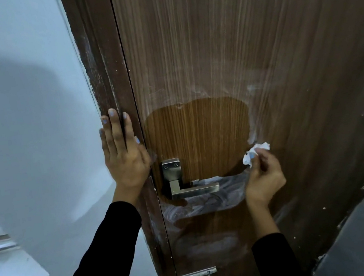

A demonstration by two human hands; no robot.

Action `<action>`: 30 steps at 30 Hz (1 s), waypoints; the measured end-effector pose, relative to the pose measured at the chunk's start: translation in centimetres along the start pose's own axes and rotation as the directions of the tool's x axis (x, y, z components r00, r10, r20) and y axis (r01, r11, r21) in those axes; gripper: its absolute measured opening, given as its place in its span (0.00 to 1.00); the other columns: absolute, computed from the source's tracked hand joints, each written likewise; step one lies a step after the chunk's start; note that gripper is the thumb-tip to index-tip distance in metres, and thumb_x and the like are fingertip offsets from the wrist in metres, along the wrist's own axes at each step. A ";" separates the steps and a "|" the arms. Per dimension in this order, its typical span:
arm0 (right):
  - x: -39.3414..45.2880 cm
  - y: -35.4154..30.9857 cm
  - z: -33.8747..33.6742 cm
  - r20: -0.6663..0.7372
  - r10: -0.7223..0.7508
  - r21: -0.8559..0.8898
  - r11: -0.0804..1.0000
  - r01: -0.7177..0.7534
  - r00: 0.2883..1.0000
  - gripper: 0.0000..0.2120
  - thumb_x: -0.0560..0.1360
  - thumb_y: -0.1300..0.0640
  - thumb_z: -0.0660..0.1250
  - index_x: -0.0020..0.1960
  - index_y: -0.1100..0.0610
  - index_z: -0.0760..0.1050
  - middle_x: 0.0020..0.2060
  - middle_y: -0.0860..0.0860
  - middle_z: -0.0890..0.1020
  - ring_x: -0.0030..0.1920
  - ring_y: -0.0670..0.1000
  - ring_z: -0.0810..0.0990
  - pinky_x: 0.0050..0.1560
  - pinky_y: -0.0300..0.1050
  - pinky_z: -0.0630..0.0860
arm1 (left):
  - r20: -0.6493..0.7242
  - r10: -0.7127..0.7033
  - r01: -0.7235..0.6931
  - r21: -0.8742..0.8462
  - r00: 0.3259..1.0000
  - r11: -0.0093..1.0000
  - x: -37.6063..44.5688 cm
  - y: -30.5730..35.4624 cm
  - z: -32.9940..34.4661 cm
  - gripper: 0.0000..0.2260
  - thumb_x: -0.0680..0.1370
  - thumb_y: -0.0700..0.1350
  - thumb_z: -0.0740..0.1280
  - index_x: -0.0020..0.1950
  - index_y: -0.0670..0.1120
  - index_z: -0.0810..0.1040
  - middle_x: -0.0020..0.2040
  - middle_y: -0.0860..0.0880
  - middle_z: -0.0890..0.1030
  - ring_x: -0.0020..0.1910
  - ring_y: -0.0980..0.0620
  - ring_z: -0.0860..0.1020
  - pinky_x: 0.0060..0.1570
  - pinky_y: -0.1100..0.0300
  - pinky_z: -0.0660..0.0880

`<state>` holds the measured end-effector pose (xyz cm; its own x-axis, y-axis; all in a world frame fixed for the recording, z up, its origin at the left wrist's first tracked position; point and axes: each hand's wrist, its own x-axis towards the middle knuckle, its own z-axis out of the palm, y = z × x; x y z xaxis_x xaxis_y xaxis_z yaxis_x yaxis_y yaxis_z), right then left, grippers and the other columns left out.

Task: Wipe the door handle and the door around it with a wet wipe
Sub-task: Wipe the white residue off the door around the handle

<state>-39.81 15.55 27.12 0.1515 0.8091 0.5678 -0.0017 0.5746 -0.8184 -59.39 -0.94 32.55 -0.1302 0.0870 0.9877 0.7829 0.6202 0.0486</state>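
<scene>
At the far left, a pale wall [19, 115]. Next, the dark door frame [106, 78], streaked with white dust; my left hand [123, 156] rests flat on it, fingers straight and close together, holding nothing. Then the brown door [256, 44], filmed with whitish streaks except for a clean, darker patch [199, 135] above the handle. The metal handle [191, 189] sits below that patch, lever pointing right. At the patch's right edge, my right hand [263, 177] pinches a crumpled white wipe [253, 154], fingertips clamped on it, against the door.
</scene>
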 end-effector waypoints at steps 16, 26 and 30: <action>-0.3 -3.1 1.9 0.128 -0.315 -0.086 0.941 0.327 0.940 0.13 0.73 0.72 0.65 0.56 0.65 0.79 0.51 0.61 0.78 0.51 0.54 0.78 0.53 0.39 0.74 | 0.006 -0.008 0.008 -0.008 1.000 1.000 0.0 0.0 -0.1 0.23 0.79 0.40 0.55 0.75 0.40 0.58 0.73 0.36 0.62 0.74 0.39 0.56 0.75 0.50 0.52; 3.5 -6.5 1.1 0.133 0.085 0.243 0.963 -0.115 0.988 0.09 0.71 0.66 0.69 0.48 0.56 0.81 0.45 0.49 0.83 0.46 0.45 0.81 0.49 0.41 0.79 | 0.019 0.002 -0.002 0.008 1.000 1.000 0.2 0.1 -0.3 0.22 0.79 0.39 0.55 0.73 0.38 0.61 0.73 0.37 0.62 0.73 0.38 0.57 0.74 0.48 0.54; 4.2 -6.8 -1.0 0.490 0.170 0.338 0.867 -0.366 0.855 0.11 0.71 0.67 0.69 0.43 0.50 0.80 0.42 0.45 0.83 0.48 0.45 0.81 0.49 0.44 0.78 | 0.042 -0.020 0.019 0.019 0.999 1.000 0.2 0.2 -0.5 0.23 0.78 0.38 0.58 0.74 0.38 0.61 0.72 0.36 0.63 0.74 0.39 0.57 0.74 0.48 0.54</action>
<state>-38.19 14.88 35.01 -0.3548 0.8500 0.3893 -0.3908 0.2434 -0.8877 -58.94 -1.23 32.84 -0.1707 0.1073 0.9795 0.7686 0.6365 0.0642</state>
